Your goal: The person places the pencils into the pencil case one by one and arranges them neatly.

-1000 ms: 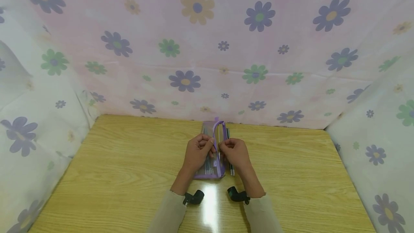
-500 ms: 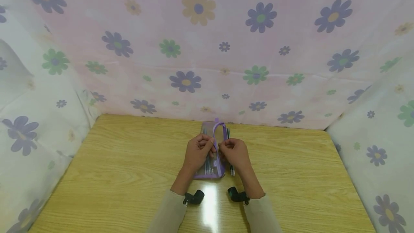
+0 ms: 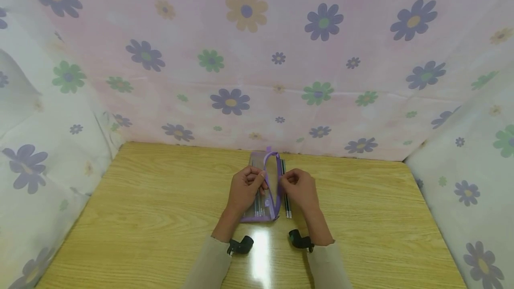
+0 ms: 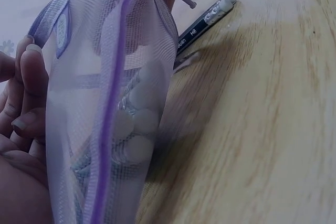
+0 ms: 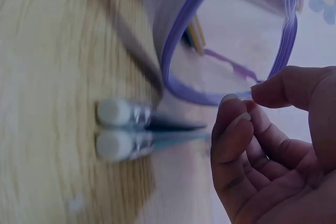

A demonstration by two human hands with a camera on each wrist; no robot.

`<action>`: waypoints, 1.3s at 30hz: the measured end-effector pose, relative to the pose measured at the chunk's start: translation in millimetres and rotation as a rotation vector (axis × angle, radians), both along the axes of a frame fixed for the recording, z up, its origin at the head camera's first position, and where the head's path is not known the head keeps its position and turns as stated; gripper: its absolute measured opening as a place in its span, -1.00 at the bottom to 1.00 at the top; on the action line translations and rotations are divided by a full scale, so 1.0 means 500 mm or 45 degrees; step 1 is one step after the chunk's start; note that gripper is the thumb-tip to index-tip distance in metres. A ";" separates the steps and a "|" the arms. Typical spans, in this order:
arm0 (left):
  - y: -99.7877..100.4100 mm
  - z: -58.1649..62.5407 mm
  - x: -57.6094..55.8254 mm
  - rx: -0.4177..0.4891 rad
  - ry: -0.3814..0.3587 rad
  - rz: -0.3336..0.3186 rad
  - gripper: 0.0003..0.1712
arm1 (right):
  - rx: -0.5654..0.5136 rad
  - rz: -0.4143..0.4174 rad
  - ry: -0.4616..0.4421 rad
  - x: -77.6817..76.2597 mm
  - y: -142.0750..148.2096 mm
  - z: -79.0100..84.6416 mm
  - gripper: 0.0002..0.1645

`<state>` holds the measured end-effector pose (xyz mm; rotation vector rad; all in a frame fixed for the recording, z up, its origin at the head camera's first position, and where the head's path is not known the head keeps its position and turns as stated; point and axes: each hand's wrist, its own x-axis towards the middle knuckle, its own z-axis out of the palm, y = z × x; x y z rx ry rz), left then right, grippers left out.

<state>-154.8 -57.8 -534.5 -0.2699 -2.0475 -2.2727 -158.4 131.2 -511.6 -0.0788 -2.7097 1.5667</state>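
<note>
A see-through mesh pencil pouch (image 3: 259,157) with purple trim lies near the table's far edge, its zip opening gaping. My left hand (image 3: 245,188) pinches the left edge of that opening between thumb and fingers. Several pencils (image 4: 140,123) are inside, their white eraser ends showing through the mesh. Just right of the opening is my right hand (image 3: 300,188). Its fingers are loosely curled with nothing between them, and the tips overlap the purple rim (image 5: 181,30) in the right wrist view. Two dark pencils (image 3: 288,210) lie side by side along the pouch's right side, partly under this hand.
The wooden table (image 3: 160,204) stretches out on both sides of the pouch. A flowered cloth (image 3: 277,75) hangs behind it and at both sides. Each wrist carries a black camera (image 3: 242,245).
A pencil seen upright in the opening a second ago is gone from between the hands. My right hand has moved right, off the opening. The left hand has stayed in place.
</note>
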 end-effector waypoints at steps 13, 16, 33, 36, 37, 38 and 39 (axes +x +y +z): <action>0.000 0.003 0.002 0.019 0.011 0.013 -0.84 | 0.317 -0.035 -0.053 0.001 0.033 -0.011 -0.82; 0.000 0.002 0.001 0.025 0.015 0.010 -0.84 | 0.356 -0.051 -0.076 0.002 0.031 -0.013 -0.78; -0.001 -0.003 -0.002 0.064 0.023 0.019 -0.82 | 0.467 -0.115 -0.129 0.009 0.009 -0.006 -0.69; -0.002 -0.004 -0.003 0.060 0.025 0.020 -0.82 | 0.469 -0.121 -0.142 0.010 0.007 -0.006 -0.61; -0.002 -0.005 -0.004 0.059 0.024 0.022 -0.82 | 0.469 -0.120 -0.139 0.010 0.007 -0.006 -0.59; -0.002 -0.005 -0.004 0.058 0.024 0.023 -0.82 | 0.472 -0.122 -0.141 0.010 0.006 -0.006 -0.58; -0.002 -0.005 -0.004 0.060 0.022 0.023 -0.82 | 0.475 -0.122 -0.142 0.011 0.006 -0.006 -0.58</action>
